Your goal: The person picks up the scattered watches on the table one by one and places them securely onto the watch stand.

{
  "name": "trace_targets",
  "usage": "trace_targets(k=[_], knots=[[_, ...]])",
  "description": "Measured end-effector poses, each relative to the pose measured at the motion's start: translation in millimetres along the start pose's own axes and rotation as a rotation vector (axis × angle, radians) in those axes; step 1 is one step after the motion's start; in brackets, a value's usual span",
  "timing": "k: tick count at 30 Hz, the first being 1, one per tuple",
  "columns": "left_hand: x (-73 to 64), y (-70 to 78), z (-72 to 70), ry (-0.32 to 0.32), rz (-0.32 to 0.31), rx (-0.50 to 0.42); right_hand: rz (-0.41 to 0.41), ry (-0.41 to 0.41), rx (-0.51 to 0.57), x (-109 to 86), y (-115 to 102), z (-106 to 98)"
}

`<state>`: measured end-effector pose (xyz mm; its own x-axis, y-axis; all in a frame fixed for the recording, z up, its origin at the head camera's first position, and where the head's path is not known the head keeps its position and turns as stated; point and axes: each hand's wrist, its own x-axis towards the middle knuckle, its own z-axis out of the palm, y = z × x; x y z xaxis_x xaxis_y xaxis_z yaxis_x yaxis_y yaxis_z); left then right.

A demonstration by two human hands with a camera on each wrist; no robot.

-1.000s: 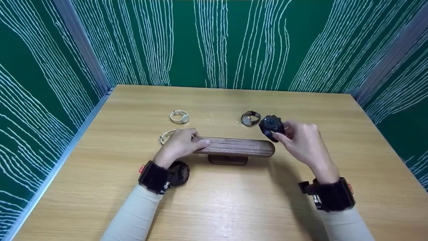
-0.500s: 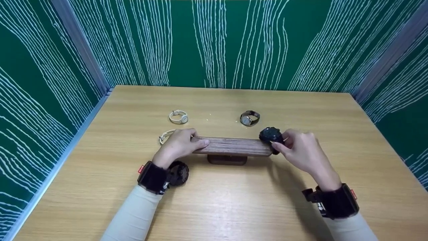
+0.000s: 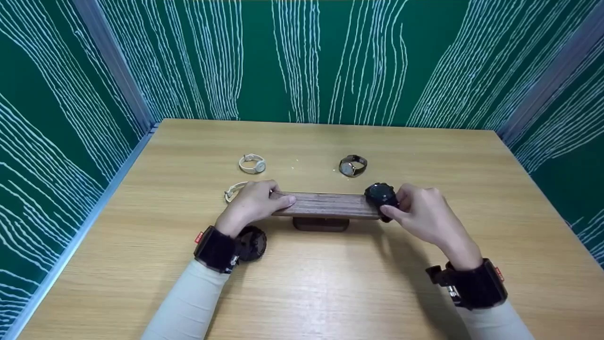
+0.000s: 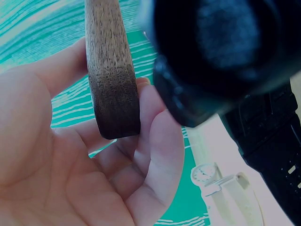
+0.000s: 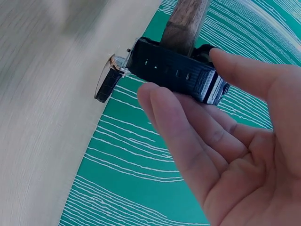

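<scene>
A dark wooden bar (image 3: 325, 204) on a short foot (image 3: 321, 224) stands mid-table. My left hand (image 3: 252, 200) grips its left end, thumb on the near face; in the left wrist view the bar (image 4: 110, 70) passes between thumb and fingers. My right hand (image 3: 424, 212) pinches a chunky black wristwatch (image 3: 380, 193) at the bar's right end. In the right wrist view its strap (image 5: 169, 70) crosses in front of the bar's end and seems to loop round it. That end is hidden by the watch.
Another black watch (image 3: 252, 243) lies beside my left wrist. Behind the bar are a white watch (image 3: 253, 164) and a dark-strapped watch (image 3: 353, 166). A pale strap (image 3: 234, 190) shows partly behind my left hand. Small white bits (image 3: 292, 167) dot the table; green patterned walls (image 3: 302, 61) enclose it.
My right hand has brought the black watch down and slightly left, from beyond the bar onto its right end. My left hand has kept its grip on the bar.
</scene>
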<state>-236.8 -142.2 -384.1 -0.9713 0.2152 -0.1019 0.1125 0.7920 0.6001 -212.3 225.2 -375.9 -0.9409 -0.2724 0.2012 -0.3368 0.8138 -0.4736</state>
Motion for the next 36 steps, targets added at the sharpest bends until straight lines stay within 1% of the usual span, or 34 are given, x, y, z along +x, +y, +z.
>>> trace_targets(k=[8,14,21,28,33,36], knots=[[-0.2,-0.1,-0.8,-0.008,-0.006,0.001,0.012,-0.049,-0.01,-1.1,-2,6],[-0.3,1.8,-1.0,-0.017,-0.015,-0.012,0.0,-0.054,-0.013,-2.9,-1,10],[-0.2,2.4,-0.4,0.025,0.039,-0.014,-0.012,-0.009,-0.05,-4.3,-6,16],[-0.8,2.1,-0.1,0.011,0.001,-0.025,-0.001,0.037,-0.053,-6.2,-13,22],[-0.7,0.6,0.2,0.005,0.003,-0.01,0.005,0.056,-0.046,-6.8,-17,26],[-0.5,0.2,0.3,0.0,-0.009,-0.018,0.005,0.072,-0.045,-6.7,-19,29]])
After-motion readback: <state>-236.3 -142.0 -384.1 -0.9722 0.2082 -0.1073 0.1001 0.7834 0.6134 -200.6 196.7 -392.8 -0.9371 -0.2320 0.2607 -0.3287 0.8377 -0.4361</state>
